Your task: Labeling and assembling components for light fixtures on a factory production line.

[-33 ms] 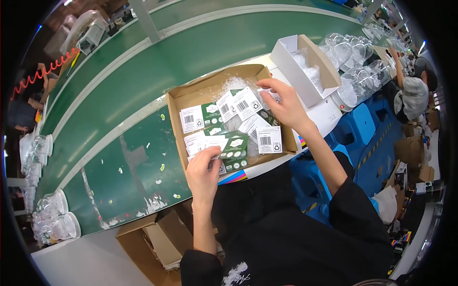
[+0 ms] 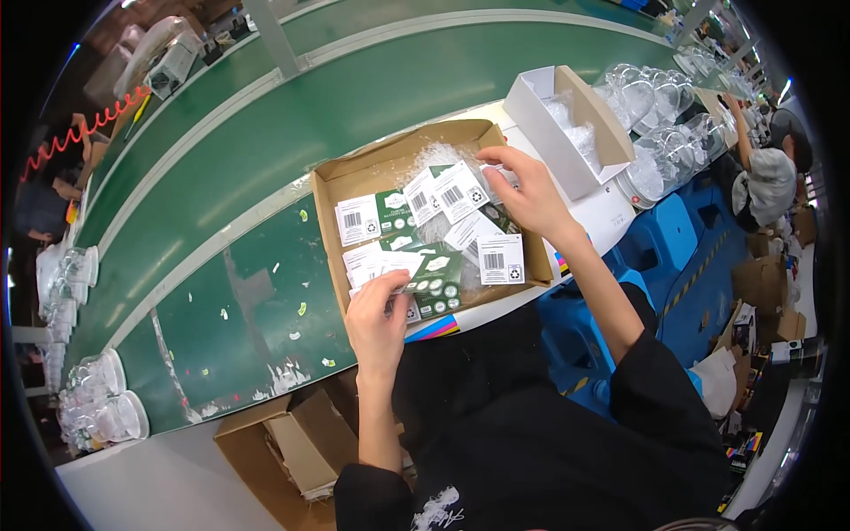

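Observation:
A shallow brown cardboard box [image 2: 327, 239] stands in front of me, holding several green-and-white printed cards [image 2: 459, 192] with barcodes and thin clear plastic fasteners [image 2: 440, 155]. At its near left corner my left hand [image 2: 376, 326] has its thumb and fingers curled round the edge of a card [image 2: 396, 263]; the fingers partly cover it. My right hand [image 2: 534, 195] is over the far right side of the box. Its thumb and index finger are apart beside a white card, and the other fingers are partly hidden. Cards overlap between the two hands.
A white box [image 2: 549, 133] with clear plastic bags stands right of the cardboard box. Beyond it are clear domed containers [image 2: 660, 146] and a person [image 2: 770, 173]. The green work surface [image 2: 257, 292] bears paper scraps. Blue stools [image 2: 660, 234] stand at right; an open carton [image 2: 292, 451] sits below.

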`<state>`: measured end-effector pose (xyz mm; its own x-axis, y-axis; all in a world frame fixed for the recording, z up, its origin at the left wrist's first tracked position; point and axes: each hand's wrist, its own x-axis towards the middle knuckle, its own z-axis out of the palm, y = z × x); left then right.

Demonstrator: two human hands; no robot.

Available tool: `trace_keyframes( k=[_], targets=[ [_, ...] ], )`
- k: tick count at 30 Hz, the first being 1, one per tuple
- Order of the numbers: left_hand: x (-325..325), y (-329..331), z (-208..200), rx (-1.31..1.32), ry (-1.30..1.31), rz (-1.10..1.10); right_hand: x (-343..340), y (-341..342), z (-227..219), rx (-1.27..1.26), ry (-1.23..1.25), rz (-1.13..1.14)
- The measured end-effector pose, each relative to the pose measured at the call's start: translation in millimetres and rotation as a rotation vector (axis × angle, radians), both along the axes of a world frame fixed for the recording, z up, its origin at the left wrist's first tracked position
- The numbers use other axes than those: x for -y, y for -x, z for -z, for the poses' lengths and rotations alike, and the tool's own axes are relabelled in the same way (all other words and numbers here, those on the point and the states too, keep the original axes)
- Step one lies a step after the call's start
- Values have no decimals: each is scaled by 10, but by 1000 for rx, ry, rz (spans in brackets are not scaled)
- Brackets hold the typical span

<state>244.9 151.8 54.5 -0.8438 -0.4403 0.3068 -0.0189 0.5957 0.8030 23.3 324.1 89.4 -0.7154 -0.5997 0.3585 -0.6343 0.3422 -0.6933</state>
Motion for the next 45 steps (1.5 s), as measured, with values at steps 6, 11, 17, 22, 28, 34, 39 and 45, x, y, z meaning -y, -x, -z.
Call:
trace_keyframes(
  k=[6, 11, 17, 22, 28, 34, 39, 45],
  targets=[
    [-2, 35, 10, -75, 62, -56, 188, 334, 119, 21, -73, -52],
    [-15, 33, 10, -51, 86, -67, 432, 520, 272, 56, -335, -151],
    [-28, 30, -46, -54, -42, -74, 354, 386, 235, -101, -155, -98],
    [0, -38, 133, -228, -285, -189, 296, 311, -57, 75, 90, -10],
    [-10, -116, 40, -306, -507, -231, 167, 258, -159, 95, 292, 68],
    [51, -210, 283, -299, -328, -164, 12, 164, -385, 190, 666, 65],
    [-159, -453, 26, -229, -778, -140, -145, -258, -633, 297, 720, 0],
    [-399, -453, -249, -66, -525, -79, -398, -773, -506, 271, 481, -207]
  ],
)
